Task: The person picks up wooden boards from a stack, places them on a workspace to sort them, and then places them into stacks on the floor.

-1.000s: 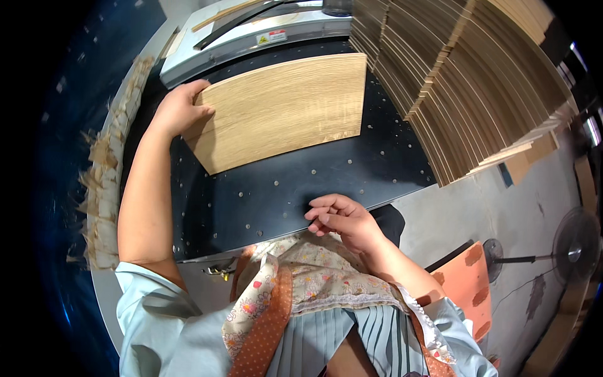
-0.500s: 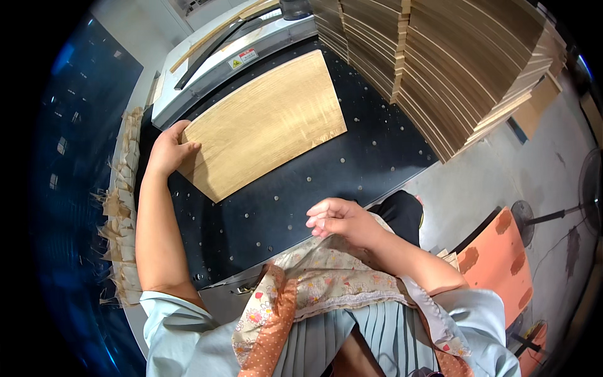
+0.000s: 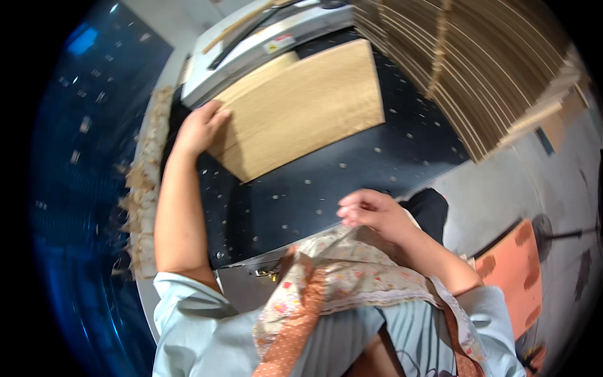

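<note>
My left hand (image 3: pixel 202 129) grips the left end of a light wood-grain board (image 3: pixel 308 103), thumb on top, fingers out of sight beneath the edge. The board lies slanted over a black table (image 3: pixel 314 182) dotted with small pale spots. Behind its far edge shows a second light wood-grain piece (image 3: pixel 267 69), close to the white machine housing (image 3: pixel 245 66). Near the table's front edge, in front of my apron (image 3: pixel 358 270), my right hand (image 3: pixel 370 210) is loosely closed with fingers curled together. Nothing shows in it, though it is slightly blurred.
A tall stack of boards (image 3: pixel 490 56) rises at the right of the table. Ragged tan strips (image 3: pixel 146 182) line the left edge beside a dark blue shiny surface (image 3: pixel 81 157). An orange panel (image 3: pixel 512 276) stands at the lower right. A dark bar (image 3: pixel 251 34) lies on the housing.
The whole view has shifted, with the scene lying further right and slightly higher. A second wood-grain piece now shows behind the board's far edge. My left hand keeps its grip; the right stays curled.
</note>
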`<state>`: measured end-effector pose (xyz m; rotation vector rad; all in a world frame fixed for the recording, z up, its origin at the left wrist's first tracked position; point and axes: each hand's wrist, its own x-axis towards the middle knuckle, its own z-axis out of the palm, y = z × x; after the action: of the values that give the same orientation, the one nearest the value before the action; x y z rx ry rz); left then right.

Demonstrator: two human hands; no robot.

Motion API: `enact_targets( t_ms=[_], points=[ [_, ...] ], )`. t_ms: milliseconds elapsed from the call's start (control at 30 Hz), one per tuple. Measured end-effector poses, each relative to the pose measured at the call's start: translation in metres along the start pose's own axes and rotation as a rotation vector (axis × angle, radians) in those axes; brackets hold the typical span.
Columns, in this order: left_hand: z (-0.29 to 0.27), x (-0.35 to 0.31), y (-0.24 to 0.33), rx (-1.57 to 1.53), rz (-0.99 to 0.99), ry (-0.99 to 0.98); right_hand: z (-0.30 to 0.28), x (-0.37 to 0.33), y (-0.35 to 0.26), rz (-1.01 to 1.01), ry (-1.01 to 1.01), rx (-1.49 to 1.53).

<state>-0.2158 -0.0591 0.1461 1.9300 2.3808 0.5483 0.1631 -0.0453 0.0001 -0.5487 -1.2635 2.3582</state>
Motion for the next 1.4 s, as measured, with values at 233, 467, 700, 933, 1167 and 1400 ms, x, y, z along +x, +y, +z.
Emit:
enact_targets(
  t_ms=[233, 467, 700, 933, 1167, 1400],
  points=[
    [-0.015, -0.012, 0.024, -0.004, -0.002, -0.104, -0.003, -0.003, 0.007, -0.029, 0.004, 0.048],
    [-0.014, -0.018, 0.017, -0.081, 0.054, -0.068, -0.007, 0.000, 0.010, -0.050, -0.047, 0.010],
    [-0.001, -0.021, 0.063, 0.309, -0.004, 0.001, -0.001, 0.003, 0.009, -0.023, -0.003, 0.001],
    [0.037, 0.000, 0.106, 0.313, 0.061, 0.227, 0.005, 0.002, 0.011, 0.008, 0.014, 0.004],
    [-0.013, 0.024, 0.111, 0.248, -0.024, 0.027, 0.009, 0.021, -0.007, 0.075, 0.051, 0.067],
    [-0.002, 0.037, 0.107, -0.124, 0.076, -0.017, 0.014, 0.055, 0.007, -0.271, -0.130, 0.399]
  ],
)
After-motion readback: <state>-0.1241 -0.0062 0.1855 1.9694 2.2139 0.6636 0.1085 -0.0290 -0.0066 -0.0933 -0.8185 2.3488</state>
